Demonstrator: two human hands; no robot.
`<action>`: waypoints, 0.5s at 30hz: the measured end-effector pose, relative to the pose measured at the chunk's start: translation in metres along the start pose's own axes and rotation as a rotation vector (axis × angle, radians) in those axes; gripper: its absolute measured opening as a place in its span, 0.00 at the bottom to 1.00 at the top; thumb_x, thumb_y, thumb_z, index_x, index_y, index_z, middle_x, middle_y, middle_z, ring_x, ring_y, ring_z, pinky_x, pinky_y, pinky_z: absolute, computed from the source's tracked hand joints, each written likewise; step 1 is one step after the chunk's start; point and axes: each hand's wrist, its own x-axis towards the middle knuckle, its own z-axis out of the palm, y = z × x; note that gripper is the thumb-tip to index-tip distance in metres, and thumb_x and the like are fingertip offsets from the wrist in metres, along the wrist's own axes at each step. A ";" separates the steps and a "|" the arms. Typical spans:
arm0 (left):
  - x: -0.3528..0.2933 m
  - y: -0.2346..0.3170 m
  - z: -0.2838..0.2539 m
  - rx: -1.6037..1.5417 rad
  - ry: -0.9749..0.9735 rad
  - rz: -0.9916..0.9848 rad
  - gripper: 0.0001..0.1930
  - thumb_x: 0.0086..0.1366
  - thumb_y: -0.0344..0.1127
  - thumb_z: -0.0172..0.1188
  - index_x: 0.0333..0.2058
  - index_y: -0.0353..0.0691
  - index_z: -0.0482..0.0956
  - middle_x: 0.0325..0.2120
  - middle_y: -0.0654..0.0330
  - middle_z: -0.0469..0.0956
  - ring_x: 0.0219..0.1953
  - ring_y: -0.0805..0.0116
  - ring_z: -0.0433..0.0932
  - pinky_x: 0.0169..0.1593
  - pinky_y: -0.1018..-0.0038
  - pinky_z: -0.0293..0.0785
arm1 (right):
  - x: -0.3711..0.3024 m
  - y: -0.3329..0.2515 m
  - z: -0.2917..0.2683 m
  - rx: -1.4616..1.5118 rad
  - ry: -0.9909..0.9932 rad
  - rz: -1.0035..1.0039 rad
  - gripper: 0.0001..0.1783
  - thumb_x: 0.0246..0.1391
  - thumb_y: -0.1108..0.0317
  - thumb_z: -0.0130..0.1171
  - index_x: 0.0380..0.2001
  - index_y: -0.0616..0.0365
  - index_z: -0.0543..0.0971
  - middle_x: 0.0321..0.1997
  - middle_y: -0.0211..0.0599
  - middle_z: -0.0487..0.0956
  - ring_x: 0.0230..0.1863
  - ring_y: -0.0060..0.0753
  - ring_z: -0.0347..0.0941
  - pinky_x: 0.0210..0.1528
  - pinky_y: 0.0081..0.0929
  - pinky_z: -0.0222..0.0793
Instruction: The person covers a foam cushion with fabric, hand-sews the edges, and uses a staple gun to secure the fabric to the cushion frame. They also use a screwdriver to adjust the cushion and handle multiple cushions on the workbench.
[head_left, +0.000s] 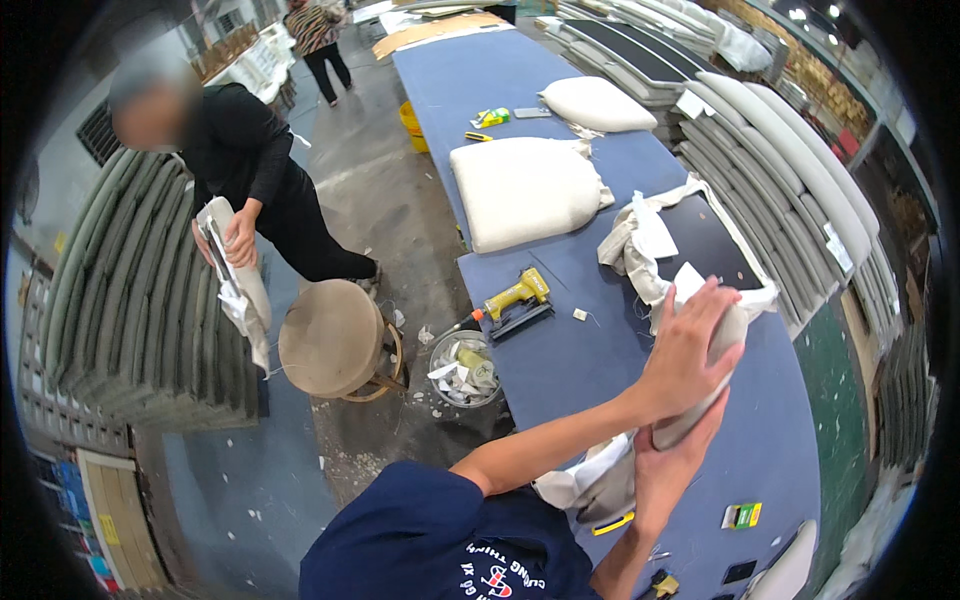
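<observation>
At the right half of the blue table, my left hand and my right hand grip a beige upholstered pad tipped up on its edge. The left fingers wrap its top and far end; the right hand clasps its lower, nearer end. Loose cream fabric hangs beside the pad near my body. Just beyond lies a dark panel with cream cloth bunched round its edges and a white piece on it. A yellow staple gun rests left of my hands, its hose running off the table edge.
Two cream cushions lie farther along the table. A yellow cutter and small green-yellow box are near me. Stacked panels flank the right. At left, a co-worker holds a pad by a round stool and scrap bucket.
</observation>
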 end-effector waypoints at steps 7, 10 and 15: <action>-0.015 -0.023 -0.025 -0.370 -0.387 0.247 0.39 0.50 0.49 0.77 0.59 0.41 0.74 0.54 0.53 0.78 0.59 0.55 0.75 0.67 0.52 0.61 | -0.036 0.075 -0.075 0.160 -0.113 -0.061 0.54 0.42 0.70 0.66 0.74 0.65 0.55 0.73 0.54 0.63 0.73 0.49 0.61 0.73 0.42 0.54; -0.008 -0.029 -0.016 -0.310 -0.527 0.354 0.39 0.47 0.49 0.79 0.56 0.41 0.76 0.52 0.54 0.80 0.56 0.54 0.77 0.63 0.59 0.67 | -0.048 0.128 -0.116 0.096 -0.091 -0.025 0.48 0.47 0.63 0.67 0.70 0.68 0.61 0.69 0.53 0.68 0.68 0.46 0.65 0.71 0.42 0.56; -0.013 -0.039 0.018 -0.142 -0.529 0.519 0.30 0.48 0.54 0.76 0.44 0.40 0.78 0.39 0.55 0.81 0.44 0.50 0.81 0.45 0.56 0.77 | -0.063 0.170 -0.124 -0.038 0.111 0.138 0.43 0.42 0.68 0.68 0.64 0.72 0.69 0.60 0.58 0.76 0.59 0.48 0.74 0.63 0.43 0.66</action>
